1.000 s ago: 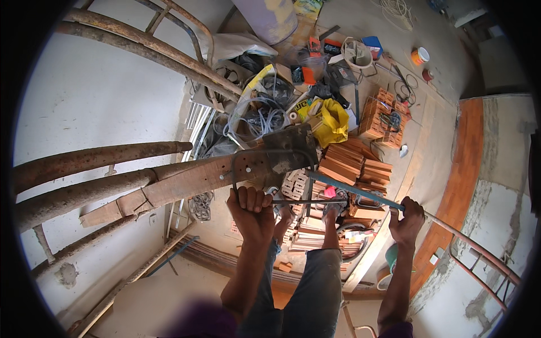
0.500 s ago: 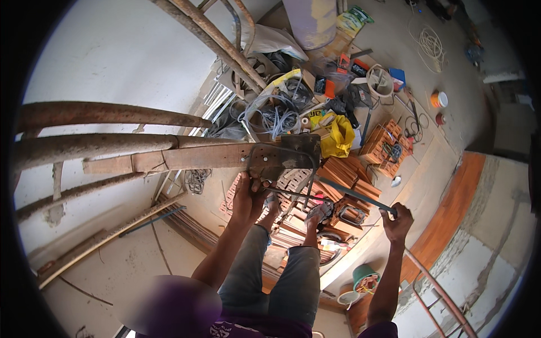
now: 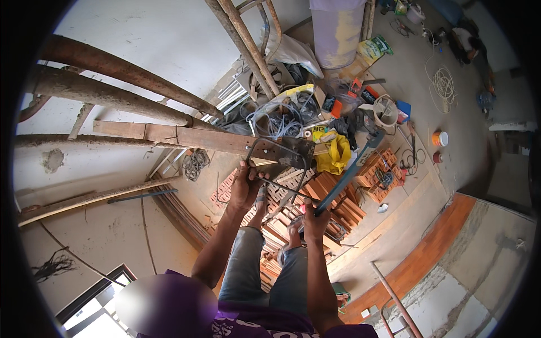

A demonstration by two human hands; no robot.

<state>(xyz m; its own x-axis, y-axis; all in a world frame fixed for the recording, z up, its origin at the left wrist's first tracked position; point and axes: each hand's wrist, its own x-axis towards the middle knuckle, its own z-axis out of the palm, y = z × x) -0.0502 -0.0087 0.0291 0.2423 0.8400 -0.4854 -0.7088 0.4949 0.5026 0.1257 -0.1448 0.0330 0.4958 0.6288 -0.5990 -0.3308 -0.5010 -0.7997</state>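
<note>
A dark steel rod bent into a rectangular stirrup (image 3: 280,143) lies over the metal plate (image 3: 298,147) at the end of a wooden beam (image 3: 198,141). My left hand (image 3: 245,185) is closed on the stirrup's near left part, below the beam. My right hand (image 3: 315,218) grips the lower end of a long blue bending bar (image 3: 348,177), thumb beside the rod's straight leg. The bar slants up to the right, its far end apart from the plate. Whether my right fingers also touch the rod, I cannot tell.
Rusty scaffold pipes (image 3: 118,101) run along the left wall. Below lie stacked red bricks (image 3: 329,194), a yellow bag (image 3: 336,153), coiled clear hose (image 3: 276,121) and a white bucket (image 3: 385,110). A coiled cable (image 3: 443,84) rests on the floor at far right.
My right hand has moved left, closer to the stirrup, and the blue bar's far end has swung away from the plate to the upper right. My left hand keeps hold. The view has shifted.
</note>
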